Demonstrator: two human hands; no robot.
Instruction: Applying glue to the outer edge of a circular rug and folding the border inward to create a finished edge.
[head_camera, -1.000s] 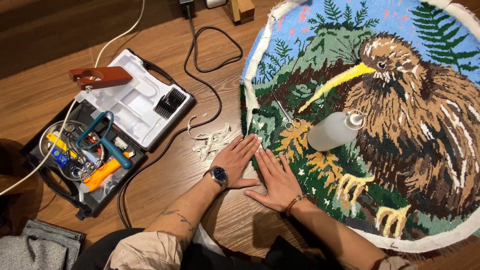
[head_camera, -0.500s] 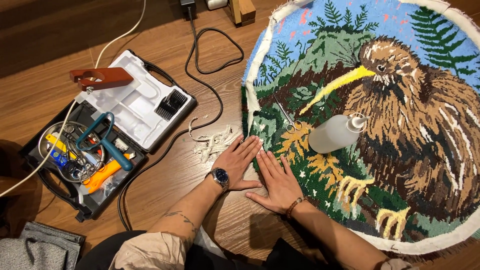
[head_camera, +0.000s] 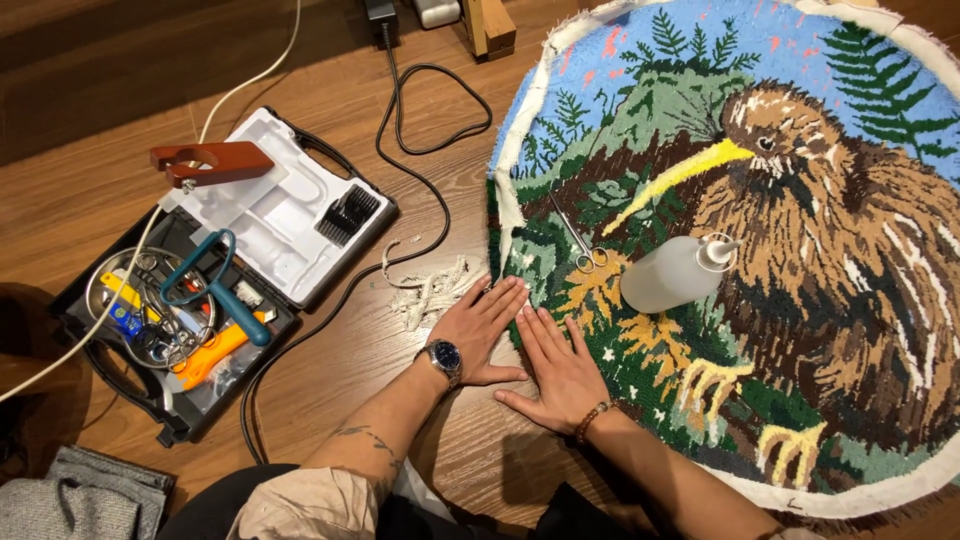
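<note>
Both hands lie flat and open, palms down, fingers together and stretched forward, side by side and almost touching at the index fingers. The left hand (head_camera: 483, 330), with a wristwatch (head_camera: 444, 355) on it, rests on the wooden floor (head_camera: 330, 400) with its fingertips at the white edge of the round tufted rug (head_camera: 760, 260); the right hand (head_camera: 555, 365), with a beaded bracelet (head_camera: 590, 418), presses on the rug's lower left border. Compared with the views of a second and half a second ago, almost nothing has changed: the hands sit at the same spot in the same flat pose, so the pressing or smoothing of this edge seems to be a held contact rather than a stroke. Neither hand grips anything. Just ahead of the left fingertips lies a small heap of white yarn scraps (head_camera: 430, 290); ahead of the right hand, on the rug, are small scissors (head_camera: 580, 245) and a translucent squeeze bottle (head_camera: 675, 275) lying on its side. A black cable (head_camera: 420, 180) winds across the floor to the open tool case (head_camera: 220, 290), which holds a teal-handled tool (head_camera: 215, 290) and an orange one. The rug's right and upper parts are cut off by the frame, its border under the palms is hidden, and the jumble in the case is hard to tell apart.
</note>
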